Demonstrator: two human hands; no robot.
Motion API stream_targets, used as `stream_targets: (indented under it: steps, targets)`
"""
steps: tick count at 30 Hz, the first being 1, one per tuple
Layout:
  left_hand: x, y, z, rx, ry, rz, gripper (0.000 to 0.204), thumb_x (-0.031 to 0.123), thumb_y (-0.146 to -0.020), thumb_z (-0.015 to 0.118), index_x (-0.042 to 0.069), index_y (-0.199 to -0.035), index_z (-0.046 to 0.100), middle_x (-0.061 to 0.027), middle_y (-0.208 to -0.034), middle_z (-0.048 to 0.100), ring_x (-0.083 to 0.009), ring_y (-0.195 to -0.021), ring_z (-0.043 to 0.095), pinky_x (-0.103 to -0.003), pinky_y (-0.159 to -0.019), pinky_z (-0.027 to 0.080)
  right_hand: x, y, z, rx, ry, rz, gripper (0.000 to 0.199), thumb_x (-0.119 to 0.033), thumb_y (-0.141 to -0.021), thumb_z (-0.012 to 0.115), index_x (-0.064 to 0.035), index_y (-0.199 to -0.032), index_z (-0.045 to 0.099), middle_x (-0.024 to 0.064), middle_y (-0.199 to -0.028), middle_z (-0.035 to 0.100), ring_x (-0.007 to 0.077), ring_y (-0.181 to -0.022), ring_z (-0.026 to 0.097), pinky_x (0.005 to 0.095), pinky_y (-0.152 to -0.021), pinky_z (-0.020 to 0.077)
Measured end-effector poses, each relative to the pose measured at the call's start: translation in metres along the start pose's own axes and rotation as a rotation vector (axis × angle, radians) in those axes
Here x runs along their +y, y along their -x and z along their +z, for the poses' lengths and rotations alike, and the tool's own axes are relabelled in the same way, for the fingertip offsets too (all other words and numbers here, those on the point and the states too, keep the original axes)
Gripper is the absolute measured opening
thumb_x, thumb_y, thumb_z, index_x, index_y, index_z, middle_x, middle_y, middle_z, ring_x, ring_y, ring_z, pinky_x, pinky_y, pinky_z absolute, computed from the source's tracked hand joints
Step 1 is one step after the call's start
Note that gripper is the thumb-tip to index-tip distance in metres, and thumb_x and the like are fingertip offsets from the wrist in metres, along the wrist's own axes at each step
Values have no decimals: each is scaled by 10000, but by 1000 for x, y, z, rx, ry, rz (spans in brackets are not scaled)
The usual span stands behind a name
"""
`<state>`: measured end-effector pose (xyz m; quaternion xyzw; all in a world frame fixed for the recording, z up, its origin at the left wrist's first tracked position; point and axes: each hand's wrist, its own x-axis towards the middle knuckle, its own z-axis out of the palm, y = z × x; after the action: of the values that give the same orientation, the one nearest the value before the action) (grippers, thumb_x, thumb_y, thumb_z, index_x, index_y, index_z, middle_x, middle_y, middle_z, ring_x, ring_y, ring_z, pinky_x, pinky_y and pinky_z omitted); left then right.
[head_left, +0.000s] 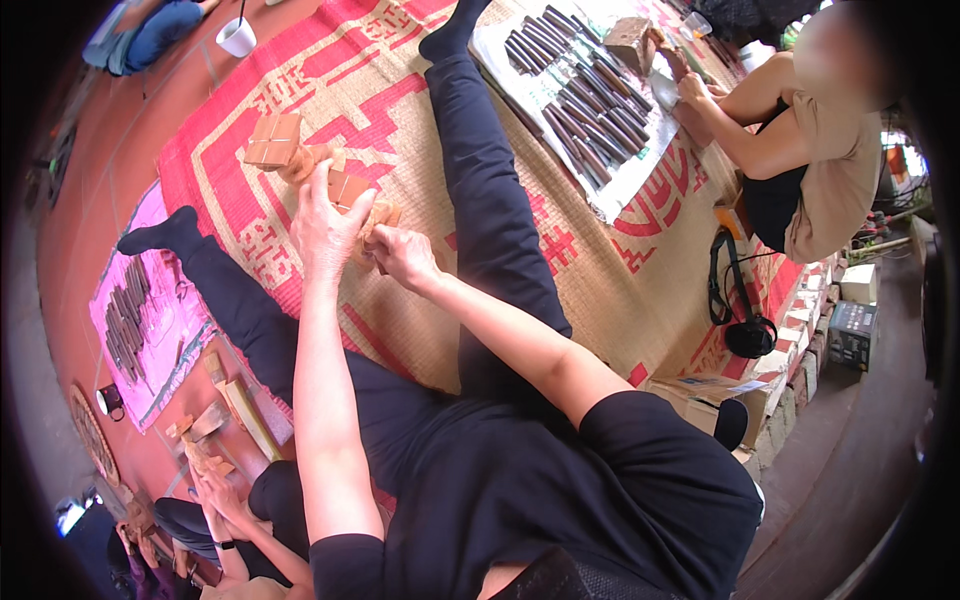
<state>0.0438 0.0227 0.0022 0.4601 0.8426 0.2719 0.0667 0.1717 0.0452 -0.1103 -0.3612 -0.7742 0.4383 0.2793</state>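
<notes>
I sit with my legs stretched out on a patterned mat. My left hand is closed around a carved wooden piece, light brown, with square blocks and narrower rounded parts between them. One block juts out beyond my fingers at the far left; another shows between thumb and fingers. My right hand is closed in a pinch against the near end of the carving. Whatever its fingers grip is hidden. The carving is held in the air between my legs, above the mat.
The red and straw-coloured mat lies under me. Several dark-handled tools lie on white cloth at far right, more on pink cloth at left. A person works at right; another person's hands hold wood at lower left.
</notes>
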Motion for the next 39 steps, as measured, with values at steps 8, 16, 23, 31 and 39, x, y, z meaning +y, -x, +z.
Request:
stream_targets:
  steps: [8,16,23,31,39]
  targets:
    - [2,-2,4,1,-15,8,719,521,-779,729,218,-1371,456,-167,-1190,616,-358,-1070,637,-466,-882,516,-3,-28,15,254,33,166,78,-136,-878,624,-86,-928,657,120,-771,699,261,-708,699,379,-668,527]
    - [-1,1,3,24,-2,19,713,529,-784,723,206,-1364,464,-163,-1189,618,-355,-1049,646,-463,-868,524,-5,-8,-6,75,-301,315,98,-89,-889,583,-71,-965,642,106,-719,677,174,-668,685,350,-615,520]
    - [1,-2,7,24,-19,18,756,510,-750,758,172,-1360,466,-165,-1153,613,-350,-1037,653,-456,-851,538,2,-12,21,141,-91,167,96,-147,-911,592,-99,-986,628,145,-872,694,335,-807,678,438,-691,513]
    - [-5,-2,8,26,-16,15,777,523,-735,767,168,-1364,481,-183,-1196,615,-365,-1017,659,-458,-849,535,2,-29,-2,218,-327,276,103,-66,-899,583,-23,-953,660,103,-764,699,131,-677,657,294,-609,498]
    - [-8,0,6,26,-27,33,779,528,-740,757,176,-1370,461,-185,-1171,615,-370,-1032,655,-461,-853,537,-7,14,-5,-150,-229,274,104,-118,-899,616,-80,-967,684,69,-741,693,150,-713,669,319,-639,502]
